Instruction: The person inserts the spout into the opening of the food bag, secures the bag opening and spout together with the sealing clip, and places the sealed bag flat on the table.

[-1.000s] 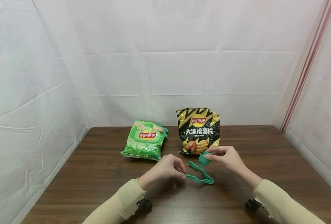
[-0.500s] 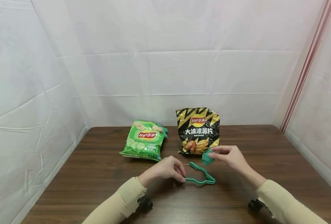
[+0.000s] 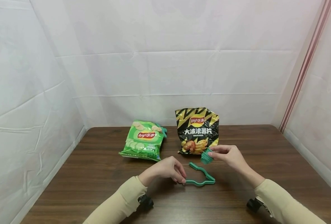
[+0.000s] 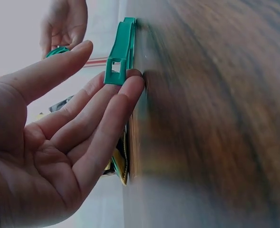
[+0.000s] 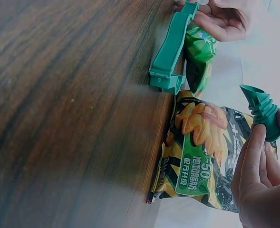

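Left hand point(image 3: 165, 169) low on the wooden table point(image 3: 98, 174), fingers nearly straight, fingertips point(image 4: 132, 83) touching the near end of the green bag-sealing clip point(image 3: 200, 175) — resting against it, not wrapped round it. Clip lying flat, arms spread in an open V, just in front of the black Lay's chip bag point(image 3: 197, 130). Right hand point(image 3: 230, 155) raised a little above the table, thumb and fingers pinching a small green ribbed spout cap point(image 3: 206, 156), wide end outward in the right wrist view point(image 5: 261, 111). Green Lay's cucumber chip bag point(image 3: 143, 140) lying flat to the left, a green clip at its top corner.

Probably at the stage of readying clip parts — cap lifted apart from the clip, black bag not yet touched. Next move likely calling for a firmer left-hand hold on the clip and care not to drop the small cap
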`<state>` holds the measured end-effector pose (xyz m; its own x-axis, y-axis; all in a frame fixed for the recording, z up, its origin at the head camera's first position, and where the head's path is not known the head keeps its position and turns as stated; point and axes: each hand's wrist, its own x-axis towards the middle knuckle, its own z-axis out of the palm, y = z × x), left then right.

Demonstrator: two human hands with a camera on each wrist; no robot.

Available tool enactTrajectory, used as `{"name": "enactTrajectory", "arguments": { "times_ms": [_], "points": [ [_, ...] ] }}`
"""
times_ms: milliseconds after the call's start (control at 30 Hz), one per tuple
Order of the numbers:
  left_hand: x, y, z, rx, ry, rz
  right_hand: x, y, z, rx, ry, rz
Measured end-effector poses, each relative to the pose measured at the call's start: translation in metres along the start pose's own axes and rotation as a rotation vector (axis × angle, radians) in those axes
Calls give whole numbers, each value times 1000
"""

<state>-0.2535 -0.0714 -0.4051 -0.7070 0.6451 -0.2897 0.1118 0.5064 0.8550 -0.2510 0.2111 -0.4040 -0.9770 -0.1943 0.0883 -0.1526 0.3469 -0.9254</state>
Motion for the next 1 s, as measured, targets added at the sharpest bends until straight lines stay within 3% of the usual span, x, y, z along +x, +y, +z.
{"name": "enactTrajectory", "arguments": {
  "times_ms": [367, 700, 1000],
  "points": [
    [-1, 3, 0, 84, 34, 5, 1, 0, -3, 3, 27, 22],
    [2, 0, -3, 37, 37, 3, 0, 0, -4, -11, 53, 44],
    [8, 4, -18, 27, 159, 76, 1, -4, -8, -36, 73, 65]
  ]
}}
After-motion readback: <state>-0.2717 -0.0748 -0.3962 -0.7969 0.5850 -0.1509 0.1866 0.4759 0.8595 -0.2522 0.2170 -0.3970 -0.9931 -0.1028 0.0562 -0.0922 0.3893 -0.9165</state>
